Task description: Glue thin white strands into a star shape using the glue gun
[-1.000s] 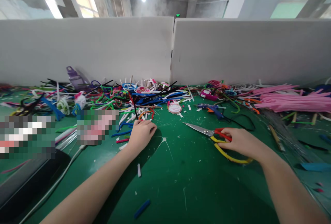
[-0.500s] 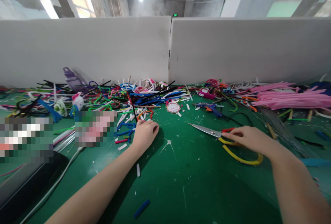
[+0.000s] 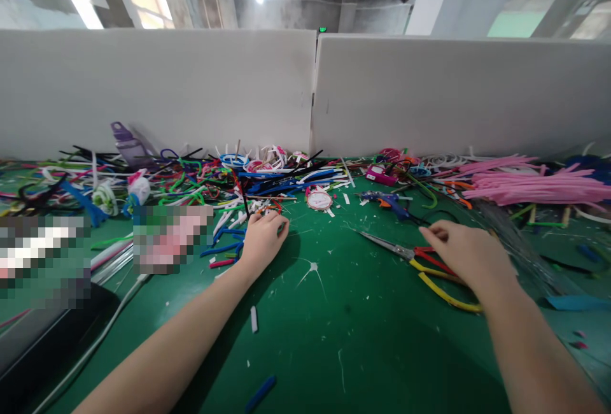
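My left hand (image 3: 265, 239) rests at the edge of a heap of cut pipe cleaners (image 3: 233, 235), its fingers curled together. A thin black strip (image 3: 245, 200) meets the far side of the fingers; whether they grip it is hidden. Over the scissors' handles hovers my right hand (image 3: 465, 255), with loosely bent fingers and no grip visible. The scissors (image 3: 398, 250), with red and yellow handles, lie on the green table (image 3: 372, 344), blades closed and pointing left. Beyond them is a blue glue gun (image 3: 391, 202). A small round white piece with a pink rim (image 3: 319, 199) lies between the hands.
Tangled colourful pipe cleaners (image 3: 286, 178) line the white partition (image 3: 191, 89). A pink bundle (image 3: 539, 183) lies at right, near clear plastic wrapping (image 3: 520, 255). At left are a purple bottle (image 3: 131, 146), a black object (image 3: 52, 331) and a white cable (image 3: 105, 331). Small scraps dot the table.
My right hand has let go of the scissors and lifted slightly; the scissors now lie lower with their blades closed. My left hand has shifted slightly away from me at the heap.
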{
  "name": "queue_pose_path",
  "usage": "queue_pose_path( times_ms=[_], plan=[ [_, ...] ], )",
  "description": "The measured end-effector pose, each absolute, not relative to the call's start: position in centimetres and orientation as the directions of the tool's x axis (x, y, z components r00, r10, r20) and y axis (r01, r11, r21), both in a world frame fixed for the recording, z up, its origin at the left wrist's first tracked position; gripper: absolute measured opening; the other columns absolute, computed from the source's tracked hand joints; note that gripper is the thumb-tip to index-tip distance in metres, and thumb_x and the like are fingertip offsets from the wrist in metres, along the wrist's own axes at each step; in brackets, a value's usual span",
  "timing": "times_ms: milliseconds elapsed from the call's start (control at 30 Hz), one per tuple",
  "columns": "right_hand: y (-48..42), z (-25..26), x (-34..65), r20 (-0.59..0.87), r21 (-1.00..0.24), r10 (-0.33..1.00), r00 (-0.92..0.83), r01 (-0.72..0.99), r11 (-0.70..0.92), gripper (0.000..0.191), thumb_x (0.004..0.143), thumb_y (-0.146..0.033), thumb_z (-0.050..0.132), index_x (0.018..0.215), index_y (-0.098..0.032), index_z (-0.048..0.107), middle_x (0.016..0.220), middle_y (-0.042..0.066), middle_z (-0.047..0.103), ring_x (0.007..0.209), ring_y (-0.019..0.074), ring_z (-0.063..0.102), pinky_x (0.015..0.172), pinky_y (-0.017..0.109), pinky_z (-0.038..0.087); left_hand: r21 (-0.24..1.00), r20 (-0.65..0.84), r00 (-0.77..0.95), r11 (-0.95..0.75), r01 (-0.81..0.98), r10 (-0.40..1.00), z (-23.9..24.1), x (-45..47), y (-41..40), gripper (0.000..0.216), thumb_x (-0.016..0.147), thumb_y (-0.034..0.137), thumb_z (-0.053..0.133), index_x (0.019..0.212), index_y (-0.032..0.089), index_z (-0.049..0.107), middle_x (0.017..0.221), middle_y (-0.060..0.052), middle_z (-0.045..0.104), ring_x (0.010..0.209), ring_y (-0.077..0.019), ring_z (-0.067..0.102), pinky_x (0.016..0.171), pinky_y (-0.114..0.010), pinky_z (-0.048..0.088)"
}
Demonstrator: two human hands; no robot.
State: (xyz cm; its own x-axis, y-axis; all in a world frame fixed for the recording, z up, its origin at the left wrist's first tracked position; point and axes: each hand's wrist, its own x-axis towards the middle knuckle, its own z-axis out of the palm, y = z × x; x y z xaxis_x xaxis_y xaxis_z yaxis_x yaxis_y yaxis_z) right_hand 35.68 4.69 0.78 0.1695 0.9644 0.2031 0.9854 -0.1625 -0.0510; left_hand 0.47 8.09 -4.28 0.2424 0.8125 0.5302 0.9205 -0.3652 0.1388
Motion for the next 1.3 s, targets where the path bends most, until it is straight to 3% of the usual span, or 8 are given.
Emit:
queue_pose_path(
  times_ms=[100,200,300,467,667,833,1133,1300],
  plan=[
    [5.0,-0.5,32.8,0.319,-0.115,0.946,-0.067,0.987,0.109,0.024,0.083,-0.035,0.042,0.087,-0.019,0.06,0.078,0.007,0.066,0.072,0.0209,0.059,0.062,0.03,0.038,0.129,0.553,0.238,-0.364,0.922,0.798,-4.4,0.5,8.2,0.021,0.087,0.023,0.04,0.086,0.02,0.061,0.087,-0.003,0.065,0.078,-0.0176,0.058,0.083,-0.035,0.033],
    [5.7,-2.0,30.2,0.414,-0.044,0.858,-0.304,0.935,0.352,0.022,0.084,-0.027,0.042,0.09,-0.017,0.061,0.085,0.007,0.066,0.081,0.0199,0.058,0.076,0.032,0.039,0.125,0.536,0.257,-0.376,0.918,0.804,-4.6,0.4,8.3,0.02,0.086,0.021,0.041,0.089,0.022,0.061,0.088,-0.003,0.065,0.081,-0.0182,0.058,0.087,-0.037,0.032],
    [7.1,-2.4,28.5,0.422,-0.003,0.798,-0.429,0.88,0.475,0.022,0.084,-0.021,0.041,0.09,-0.016,0.062,0.085,0.006,0.066,0.083,0.0185,0.058,0.079,0.032,0.038,0.096,0.523,0.274,-0.375,0.922,0.807,-4.7,0.1,8.4,0.021,0.085,0.02,0.042,0.085,0.022,0.063,0.088,-0.004,0.064,0.086,-0.0203,0.057,0.088,-0.04,0.031],
    [11.0,-1.5,27.3,0.338,0.009,0.803,-0.491,0.855,0.519,0.018,0.083,-0.02,0.046,0.084,-0.019,0.064,0.083,0.004,0.067,0.078,0.0165,0.058,0.075,0.03,0.036,0.048,0.552,0.26,-0.342,0.939,0.792,-4.7,0.2,8.3,0.022,0.084,0.021,0.044,0.094,0.021,0.063,0.099,-0.008,0.06,0.095,-0.0247,0.052,0.085,-0.041,0.033],
    [14.8,-2.1,25.6,0.293,0.224,0.803,-0.52,0.853,0.471,0.016,0.08,-0.017,0.051,0.083,-0.019,0.067,0.084,0.006,0.067,0.083,0.0195,0.056,0.071,0.031,0.031,0.078,0.537,0.287,-0.385,0.919,0.793,-4.8,0.4,8.5,0.021,0.084,0.018,0.043,0.085,0.021,0.064,0.092,-0.006,0.062,0.091,-0.0226,0.054,0.087,-0.042,0.033],
    [15.3,-2.6,24.6,0.282,0.288,0.773,-0.568,0.819,0.496,0.022,0.078,-0.007,0.046,0.067,-0.015,0.064,0.073,0.008,0.065,0.076,0.0189,0.053,0.073,0.032,0.028,0.088,0.528,0.298,-0.401,0.912,0.795,-5.1,0.4,8.7,0.022,0.085,0.018,0.042,0.083,0.021,0.063,0.089,-0.005,0.063,0.088,-0.0209,0.055,0.086,-0.04,0.033],
    [11.8,-1.8,23.1,0.382,0.493,0.491,-0.783,0.623,0.608,0.026,0.083,-0.008,0.035,0.079,-0.017,0.059,0.075,0.005,0.061,0.077,0.0173,0.049,0.082,0.033,0.028,0.081,0.58,0.321,-0.445,0.892,0.749,-4.2,1.1,8.1,0.025,0.09,0.023,0.038,0.109,0.022,0.055,0.107,-0.005,0.061,0.099,-0.0204,0.052,0.089,-0.037,0.031],
    [9.7,-1.3,22.3,0.39,0.521,0.427,-0.816,0.578,0.629,0.026,0.085,-0.01,0.035,0.079,-0.019,0.059,0.071,0.003,0.06,0.075,0.0164,0.05,0.087,0.035,0.028,0.05,0.551,0.399,-0.507,0.86,0.732,-3.9,1.3,7.6,0.022,0.092,0.026,0.037,0.095,0.023,0.059,0.093,-0.002,0.066,0.09,-0.0183,0.054,0.088,-0.037,0.03]
  ],
)
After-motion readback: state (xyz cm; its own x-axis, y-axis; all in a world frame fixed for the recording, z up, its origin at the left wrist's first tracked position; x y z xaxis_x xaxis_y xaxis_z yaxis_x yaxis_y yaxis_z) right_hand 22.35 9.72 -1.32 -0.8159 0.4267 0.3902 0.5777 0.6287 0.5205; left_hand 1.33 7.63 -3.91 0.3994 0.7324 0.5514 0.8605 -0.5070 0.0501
